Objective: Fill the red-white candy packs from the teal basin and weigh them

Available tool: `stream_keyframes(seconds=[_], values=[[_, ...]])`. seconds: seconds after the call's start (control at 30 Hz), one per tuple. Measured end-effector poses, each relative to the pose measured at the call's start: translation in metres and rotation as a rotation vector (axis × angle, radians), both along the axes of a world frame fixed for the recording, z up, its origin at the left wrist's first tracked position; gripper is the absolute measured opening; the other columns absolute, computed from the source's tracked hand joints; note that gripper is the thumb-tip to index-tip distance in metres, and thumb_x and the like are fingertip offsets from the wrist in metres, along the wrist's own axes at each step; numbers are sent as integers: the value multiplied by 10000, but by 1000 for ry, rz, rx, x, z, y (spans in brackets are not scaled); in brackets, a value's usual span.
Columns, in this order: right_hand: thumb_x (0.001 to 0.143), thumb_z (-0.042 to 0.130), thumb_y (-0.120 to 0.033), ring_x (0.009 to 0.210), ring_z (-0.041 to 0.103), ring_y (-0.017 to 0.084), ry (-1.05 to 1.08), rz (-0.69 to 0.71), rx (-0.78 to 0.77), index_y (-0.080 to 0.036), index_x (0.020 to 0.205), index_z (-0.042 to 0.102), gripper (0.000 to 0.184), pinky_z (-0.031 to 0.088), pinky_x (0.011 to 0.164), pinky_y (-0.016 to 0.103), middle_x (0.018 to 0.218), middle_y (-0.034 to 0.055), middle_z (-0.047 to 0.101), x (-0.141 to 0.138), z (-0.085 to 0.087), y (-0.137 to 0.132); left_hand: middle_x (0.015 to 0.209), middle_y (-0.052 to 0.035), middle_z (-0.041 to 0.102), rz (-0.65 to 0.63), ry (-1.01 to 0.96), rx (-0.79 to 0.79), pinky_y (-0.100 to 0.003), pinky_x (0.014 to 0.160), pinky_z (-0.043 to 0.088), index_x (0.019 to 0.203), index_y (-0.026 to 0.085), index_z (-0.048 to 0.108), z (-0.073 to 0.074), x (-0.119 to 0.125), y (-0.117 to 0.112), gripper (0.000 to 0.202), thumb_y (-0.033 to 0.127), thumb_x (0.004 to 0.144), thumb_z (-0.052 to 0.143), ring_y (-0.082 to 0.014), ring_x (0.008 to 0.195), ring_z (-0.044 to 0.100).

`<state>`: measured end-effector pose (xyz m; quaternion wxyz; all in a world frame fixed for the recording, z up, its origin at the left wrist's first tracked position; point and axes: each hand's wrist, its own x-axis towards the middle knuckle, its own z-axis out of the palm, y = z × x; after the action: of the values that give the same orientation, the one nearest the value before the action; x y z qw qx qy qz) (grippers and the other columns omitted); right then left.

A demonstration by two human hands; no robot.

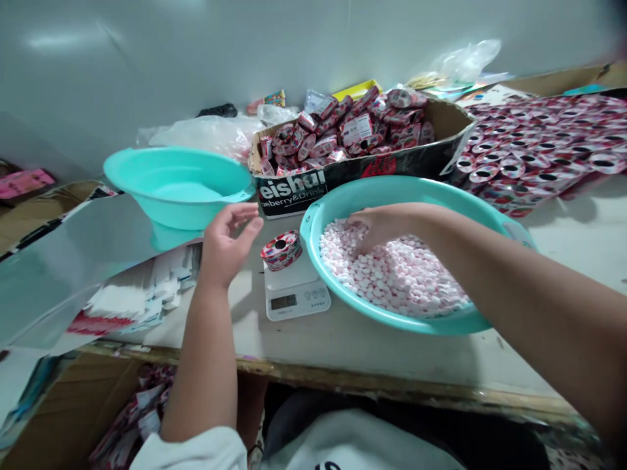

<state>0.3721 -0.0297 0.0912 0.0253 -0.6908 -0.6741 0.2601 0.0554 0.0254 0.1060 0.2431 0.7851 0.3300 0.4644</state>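
Note:
My right hand [379,225] reaches into a teal basin [313,225] filled with small pink and white tablets [396,277]; its fingers are dug into the pile and hidden. A small white scale [294,294] stands left of the basin, with a round red-patterned container [281,250] resting on its platform. My left hand [226,241] hovers just left of the scale, palm turned in, fingers loosely spread and holding nothing.
A second teal basin [179,186] stands upside-down style on a stand at the left. Behind, a cardboard box [353,166] holds several red packets, and a heap of flat red lids [543,150] lies at the right. White cards [142,297] pile at the left edge.

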Motion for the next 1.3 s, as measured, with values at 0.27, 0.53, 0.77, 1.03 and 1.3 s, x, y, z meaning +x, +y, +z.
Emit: stream_keyframes(seconds=[0.27, 0.53, 0.77, 1.03, 1.3], values=[[616, 845, -204, 709, 616, 191, -77, -21, 63, -240, 1019, 765, 413, 405, 634, 298, 867, 6, 733, 4, -2, 1, 916, -47, 694, 129, -94, 25, -273, 810, 566, 1282, 167, 511, -37, 4, 39, 489, 447, 903, 644, -156, 824, 690], [702, 820, -211, 672, 520, 122, -33, -111, 313, -166, 920, 793, 224, 364, 667, 269, 756, 5, 667, -6, 17, 6, 946, -37, 695, 288, 29, 101, -274, 767, 543, 1489, 181, 351, -52, -5, 41, 709, 322, 873, 673, -154, 767, 642], [744, 808, -297, 659, 523, 116, 47, -193, 439, -141, 1006, 783, 306, 383, 647, 246, 770, 24, 677, -7, 21, 3, 966, -12, 702, 192, 219, 167, -256, 766, 511, 1451, 188, 418, -55, 5, 32, 588, 328, 921, 631, -142, 803, 653], [743, 806, -286, 657, 531, 107, 196, -60, 582, -136, 961, 780, 265, 390, 637, 243, 789, 34, 693, -65, 62, 14, 1000, -26, 688, 149, 180, 128, -248, 706, 495, 1530, 190, 277, -62, -1, 42, 716, 288, 914, 629, -138, 781, 647], [714, 797, -215, 711, 576, 112, -69, 376, 296, -185, 920, 784, 209, 378, 649, 226, 833, 0, 712, -134, 66, 44, 1193, -66, 627, 186, 174, 131, -239, 679, 486, 1555, 226, 243, -65, -6, 49, 761, 249, 910, 644, -109, 756, 619]])
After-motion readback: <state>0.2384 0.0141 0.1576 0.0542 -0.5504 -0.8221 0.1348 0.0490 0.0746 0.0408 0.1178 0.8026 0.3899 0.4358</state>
